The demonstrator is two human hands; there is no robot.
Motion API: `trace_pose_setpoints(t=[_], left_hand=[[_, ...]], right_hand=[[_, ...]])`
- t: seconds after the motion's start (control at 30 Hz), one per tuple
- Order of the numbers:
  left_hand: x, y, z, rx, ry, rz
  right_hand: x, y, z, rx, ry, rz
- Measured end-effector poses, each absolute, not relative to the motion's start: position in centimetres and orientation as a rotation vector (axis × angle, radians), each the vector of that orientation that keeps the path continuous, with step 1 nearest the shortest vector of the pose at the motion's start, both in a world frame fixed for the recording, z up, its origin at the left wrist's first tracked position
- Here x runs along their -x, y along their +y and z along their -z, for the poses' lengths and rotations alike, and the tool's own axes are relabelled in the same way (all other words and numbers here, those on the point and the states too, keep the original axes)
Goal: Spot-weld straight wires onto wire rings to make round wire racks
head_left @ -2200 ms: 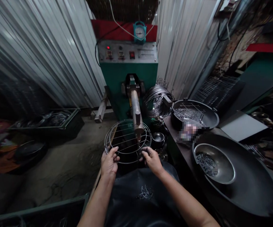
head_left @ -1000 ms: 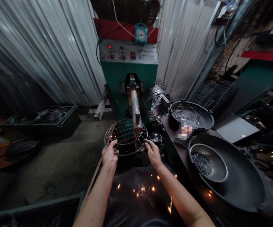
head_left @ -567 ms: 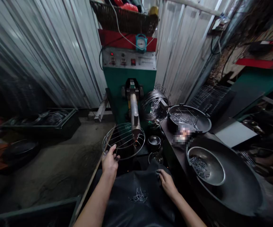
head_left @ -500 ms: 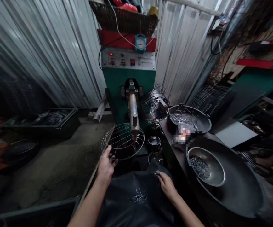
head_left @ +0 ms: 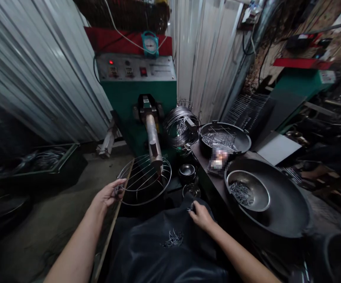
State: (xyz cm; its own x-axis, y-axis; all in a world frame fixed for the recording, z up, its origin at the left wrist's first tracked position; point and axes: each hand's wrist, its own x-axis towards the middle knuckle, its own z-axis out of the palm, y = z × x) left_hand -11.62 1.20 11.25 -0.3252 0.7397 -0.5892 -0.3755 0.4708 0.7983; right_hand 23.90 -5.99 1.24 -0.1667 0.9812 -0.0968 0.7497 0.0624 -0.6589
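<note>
My left hand (head_left: 110, 194) pinches the left edge of a round wire rack (head_left: 142, 198), which lies level under the tip of a metal machine arm (head_left: 153, 141). My right hand (head_left: 200, 215) is closed at the right, beside raised dark cloth; a small thin metal piece shows at its fingertips. Several short bent wires (head_left: 174, 238) lie on the dark cloth (head_left: 146, 251) over my lap, between my forearms.
The green machine (head_left: 117, 94) with a control panel stands ahead. A wire coil (head_left: 182, 127) hangs right of it. On the right are a pan (head_left: 244, 137) of wire pieces and a large pan (head_left: 294, 208) holding a metal bowl (head_left: 264, 192). Small bowls (head_left: 187, 171) sit lower down.
The view has turned to the right. My left hand has shifted left around the rack's edge, and the rack looks turned. My right hand remains closed near the cloth.
</note>
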Motion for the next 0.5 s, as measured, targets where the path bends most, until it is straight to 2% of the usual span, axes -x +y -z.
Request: trace_pose_setpoints(t=[0.2, 0.33, 0.5], left_hand=[[10.1, -0.9, -12.0, -0.224, 1.525, -1.375], [8.2, -1.7, -12.2, -0.187, 1.518, -1.503], [6.8, -2.5, -11.7, -0.22, 1.501, -1.59]], right_hand=[[-21.0, -3.8, -5.5, 1.266, -1.32, -1.476], [-16.5, -2.7, -9.2, 0.937, -1.19, -1.448], [-13.0, -1.5, -8.8, 0.927, -1.348, -1.353]])
